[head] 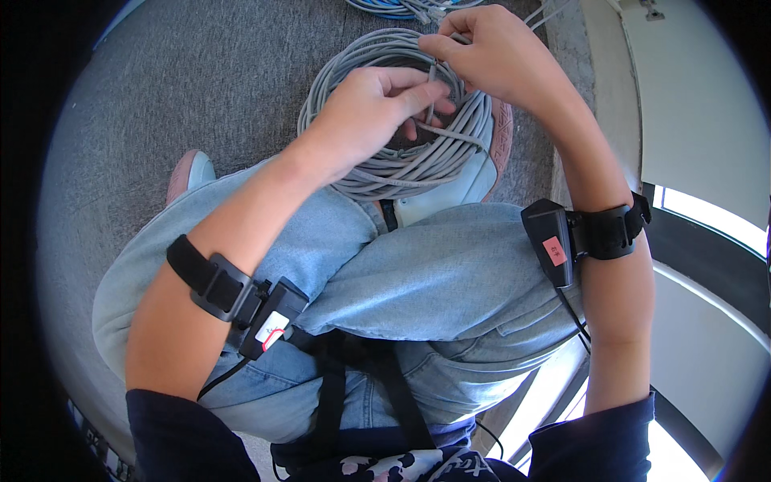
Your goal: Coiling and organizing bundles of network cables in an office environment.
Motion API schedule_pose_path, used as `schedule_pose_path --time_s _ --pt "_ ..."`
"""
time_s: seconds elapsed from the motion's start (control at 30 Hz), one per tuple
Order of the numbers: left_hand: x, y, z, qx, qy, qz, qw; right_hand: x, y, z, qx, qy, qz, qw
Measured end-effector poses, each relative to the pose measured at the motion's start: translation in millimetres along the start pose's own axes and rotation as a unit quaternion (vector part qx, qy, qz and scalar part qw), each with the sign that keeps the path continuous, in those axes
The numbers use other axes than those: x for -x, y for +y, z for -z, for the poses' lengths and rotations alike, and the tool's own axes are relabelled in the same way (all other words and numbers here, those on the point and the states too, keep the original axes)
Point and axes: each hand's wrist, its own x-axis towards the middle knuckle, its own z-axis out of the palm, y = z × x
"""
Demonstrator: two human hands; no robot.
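Note:
A large coil of grey cable (pixel 415 172) rests on the lower legs and one shoe, above the carpet. My left hand (pixel 385 105) is over the middle of the coil, its thumb and fingers around a short upright stretch of grey cable; whether they are closed on it is not clear. At the coil's upper right edge, my right hand (pixel 482 51) pinches a thin part of the cable between thumb and fingers. A loose strand crosses the coil's right side beneath my hands.
Blue and grey cables with plugs (pixel 415 7) lie on the carpet (pixel 241 72) beyond the coil. My crossed legs in light jeans (pixel 421 277) are close below it. A pale wall panel (pixel 699 102) stands along the right. Strapped devices with black cords (pixel 274 319) sit on both forearms.

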Motion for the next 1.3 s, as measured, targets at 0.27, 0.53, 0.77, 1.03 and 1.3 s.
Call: schedule_pose_path --time_s 0.27,0.53,0.77,1.03,1.3 --pt "-3 -10 10 0.125 -0.038 0.0 0.991 -2 -6 8 -0.022 -0.069 -0.03 0.997" --pt "-1 -4 0 0.01 0.063 0.019 0.998 -8 3 -9 0.097 -0.023 0.059 0.993" --pt "3 9 -5 -0.083 0.122 0.012 0.989 -12 11 -14 0.127 0.0 0.079 0.989" --pt "-1 1 5 -0.019 0.038 -0.053 0.998 -1 -5 6 -0.02 -0.049 -0.026 0.998" --pt "-8 -4 14 0.061 -0.04 -0.093 0.993 2 -10 10 -0.107 -0.099 -0.092 0.985"
